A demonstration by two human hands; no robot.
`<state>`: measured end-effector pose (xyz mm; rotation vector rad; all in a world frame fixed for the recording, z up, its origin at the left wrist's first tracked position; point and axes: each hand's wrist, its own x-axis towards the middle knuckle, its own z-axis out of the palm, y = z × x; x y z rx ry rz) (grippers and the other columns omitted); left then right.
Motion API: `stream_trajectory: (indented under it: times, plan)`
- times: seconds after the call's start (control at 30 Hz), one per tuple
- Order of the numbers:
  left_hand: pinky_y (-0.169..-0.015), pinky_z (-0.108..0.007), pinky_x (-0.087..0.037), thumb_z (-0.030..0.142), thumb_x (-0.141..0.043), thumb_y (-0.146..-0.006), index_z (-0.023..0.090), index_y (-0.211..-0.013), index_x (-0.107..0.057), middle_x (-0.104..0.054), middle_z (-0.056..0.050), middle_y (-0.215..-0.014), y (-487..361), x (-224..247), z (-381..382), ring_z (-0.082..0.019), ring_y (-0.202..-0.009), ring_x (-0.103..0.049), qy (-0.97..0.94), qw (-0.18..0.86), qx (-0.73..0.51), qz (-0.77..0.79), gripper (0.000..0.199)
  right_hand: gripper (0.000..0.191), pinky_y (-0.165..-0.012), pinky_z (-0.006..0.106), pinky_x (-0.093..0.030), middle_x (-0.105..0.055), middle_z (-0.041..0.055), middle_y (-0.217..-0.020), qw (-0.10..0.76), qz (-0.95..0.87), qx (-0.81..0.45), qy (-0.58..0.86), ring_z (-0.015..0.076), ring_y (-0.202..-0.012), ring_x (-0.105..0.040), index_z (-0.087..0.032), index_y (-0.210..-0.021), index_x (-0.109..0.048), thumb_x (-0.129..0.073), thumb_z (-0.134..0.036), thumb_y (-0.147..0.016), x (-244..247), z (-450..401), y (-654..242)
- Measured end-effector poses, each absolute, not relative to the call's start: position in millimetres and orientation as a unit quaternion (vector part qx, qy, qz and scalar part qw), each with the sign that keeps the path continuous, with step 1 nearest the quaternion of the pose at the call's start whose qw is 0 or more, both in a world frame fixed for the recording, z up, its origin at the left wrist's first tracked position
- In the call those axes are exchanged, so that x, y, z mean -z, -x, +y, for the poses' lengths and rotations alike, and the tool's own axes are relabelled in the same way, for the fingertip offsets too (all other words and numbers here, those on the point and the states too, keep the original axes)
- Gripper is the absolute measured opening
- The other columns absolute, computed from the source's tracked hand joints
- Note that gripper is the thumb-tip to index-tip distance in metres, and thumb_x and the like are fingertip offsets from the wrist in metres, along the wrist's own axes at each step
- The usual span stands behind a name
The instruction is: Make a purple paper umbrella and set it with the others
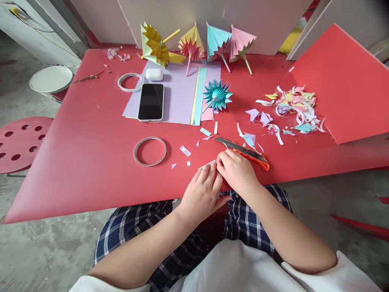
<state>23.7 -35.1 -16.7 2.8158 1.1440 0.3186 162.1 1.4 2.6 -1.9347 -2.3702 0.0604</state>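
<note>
My left hand (203, 190) lies nearly flat near the table's front edge, its fingertips pressing on a narrow whitish strip (207, 165) that shows just past them. Beside it, my right hand (238, 169) has thumb and forefinger pinched together at the right end of that strip. Most of the strip is hidden under the fingers. Just beyond my right hand lies an orange and black utility knife (243, 151) with its blade out. Small paper scraps (185, 151) are scattered ahead of my left hand.
Several folded paper umbrellas (217, 38) stand along the back; a teal one (217, 95) lies nearer. A phone (151, 102) and white case (154, 74) rest on coloured paper (179, 97). Tape rolls (150, 165) lie left, a scrap pile (299, 107) right, beside a red board (346, 85).
</note>
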Motion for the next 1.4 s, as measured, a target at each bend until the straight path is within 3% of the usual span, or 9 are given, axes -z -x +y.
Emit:
stream_trajectory:
  times: [0.13, 0.37, 0.6, 0.73, 0.8, 0.93, 1.07, 1.27, 1.4]
  plan:
    - [-0.097, -0.045, -0.037, 0.061, -0.034, -0.083, 0.001, -0.117, -0.047, -0.042, -0.026, -0.132, -25, 16, -35, -0.036, -0.118, -0.043, -0.923, 0.035, -0.102, 0.37, 0.07, 0.009, -0.064, 0.028, -0.04, -0.059, 0.0052, -0.075, 0.056, -0.793, -0.008, 0.607, 0.0186, -0.072, -0.057, -0.015, -0.073, -0.055, -0.05, -0.014, -0.08, 0, 5, -172]
    - [-0.095, -0.044, -0.041, 0.051, -0.037, -0.086, 0.004, -0.116, -0.051, -0.047, -0.022, -0.128, -22, 15, -30, -0.033, -0.115, -0.046, -0.918, 0.049, -0.13, 0.372, 0.058, 0.011, -0.063, 0.023, -0.044, -0.067, 0.0009, -0.077, 0.268, -0.725, 0.015, 0.635, 0.0139, -0.067, -0.061, -0.02, -0.085, -0.06, -0.05, -0.023, -0.083, -6, 10, -221]
    - [-0.093, -0.033, -0.045, 0.03, -0.045, -0.088, 0.01, -0.104, -0.06, -0.061, -0.012, -0.107, -14, 4, -15, -0.021, -0.105, -0.054, -0.853, 0.121, -0.283, 0.422, 0.029, 0.037, -0.076, 0.027, -0.046, -0.068, 0.0064, -0.097, 0.271, -0.709, 0.037, 0.649, 0.0181, -0.087, -0.063, -0.016, -0.096, -0.065, -0.039, -0.003, -0.074, -7, 36, -247]
    - [-0.079, -0.03, -0.05, 0.023, -0.047, -0.087, 0.02, -0.099, -0.063, -0.064, -0.005, -0.098, 28, -11, 2, -0.017, -0.092, -0.058, -0.781, 0.122, -0.339, 0.51, 0.02, 0.03, -0.069, 0.029, -0.044, -0.066, 0.0041, -0.082, 0.282, -0.68, 0.046, 0.675, 0.0196, -0.081, -0.061, -0.019, -0.081, -0.065, -0.04, -0.006, -0.074, -5, 34, -247]
    - [-0.08, -0.034, -0.049, 0.027, -0.049, -0.086, 0.021, -0.1, -0.063, -0.063, -0.005, -0.101, 58, -14, 10, -0.02, -0.094, -0.057, -0.761, 0.062, -0.319, 0.561, 0.021, 0.027, -0.07, 0.03, -0.043, -0.065, 0.0041, -0.078, 0.294, -0.668, 0.05, 0.682, 0.0206, -0.081, -0.058, -0.02, -0.078, -0.064, -0.039, -0.008, -0.076, -5, 33, -248]
    - [-0.086, -0.042, -0.044, 0.036, -0.052, -0.084, 0.022, -0.103, -0.063, -0.061, -0.007, -0.105, 105, -11, 12, -0.026, -0.097, -0.053, -0.766, 0.006, -0.229, 0.6, 0.026, 0.029, -0.078, 0.033, -0.043, -0.064, 0.0064, -0.085, 0.338, -0.668, 0.044, 0.661, 0.0208, -0.086, -0.055, -0.019, -0.096, -0.061, -0.036, -0.011, -0.083, -6, 30, -242]
    - [-0.084, -0.039, -0.045, 0.038, -0.05, -0.084, 0.023, -0.101, -0.063, -0.06, -0.006, -0.106, 120, -4, 8, -0.025, -0.099, -0.053, -0.796, 0.035, -0.171, 0.579, 0.026, 0.021, -0.082, 0.032, -0.043, -0.063, 0.0066, -0.091, 0.347, -0.738, 0.005, 0.579, 0.0195, -0.088, -0.055, -0.02, -0.1, -0.061, -0.045, -0.019, -0.086, -8, 20, -212]
    - [-0.081, -0.035, -0.045, 0.027, -0.047, -0.085, 0.022, -0.087, -0.064, -0.066, -0.004, -0.093, 119, -4, 12, -0.021, -0.091, -0.057, -0.801, 0.043, -0.159, 0.575, 0.017, 0.02, -0.072, 0.032, -0.046, -0.062, 0.006, -0.079, 0.228, -0.848, -0.079, 0.472, 0.0174, -0.074, -0.054, -0.016, -0.083, -0.066, -0.046, -0.019, -0.087, 5, 4, -171]
    - [-0.081, -0.034, -0.044, 0.025, -0.045, -0.087, 0.021, -0.089, -0.061, -0.066, -0.004, -0.091, 113, -13, 9, -0.019, -0.089, -0.059, -0.771, 0.053, -0.225, 0.593, 0.017, 0.019, -0.073, 0.033, -0.048, -0.064, 0.0054, -0.08, 0.28, -0.832, -0.09, 0.471, 0.0174, -0.075, -0.058, -0.018, -0.089, -0.066, -0.047, -0.02, -0.086, 6, 3, -170]
